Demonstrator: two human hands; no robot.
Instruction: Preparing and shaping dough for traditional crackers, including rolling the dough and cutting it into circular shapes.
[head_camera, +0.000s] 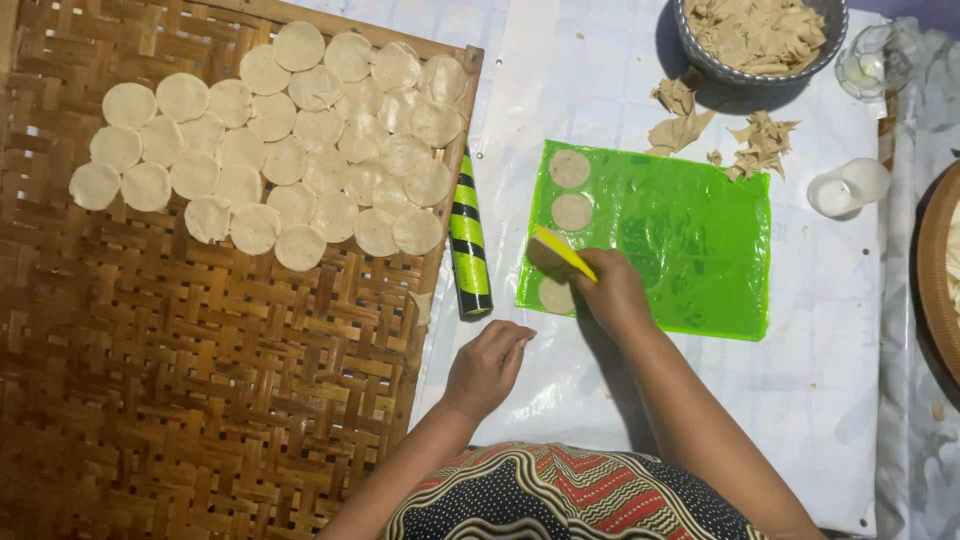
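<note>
1. Your right hand (615, 292) grips a flat yellow plastic scraper (563, 252) over the green plastic sheet (690, 240), hiding part of a thin round dough disc (555, 296) at its 9 o'clock.
2. Your left hand (487, 365) rests loosely curled, holding nothing, on the white plastic cover (560, 380).

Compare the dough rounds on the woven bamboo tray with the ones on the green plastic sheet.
The rounds on the woven tray are many, packed in overlapping rows; the rounds on the green sheet are few, set apart in one column. The tray rounds lie untouched, while the right hand holds a yellow scraper at the green sheet's rounds. The left hand rests on the white cover, touching neither. Both sets are pale, flat, similar-sized discs.
</note>
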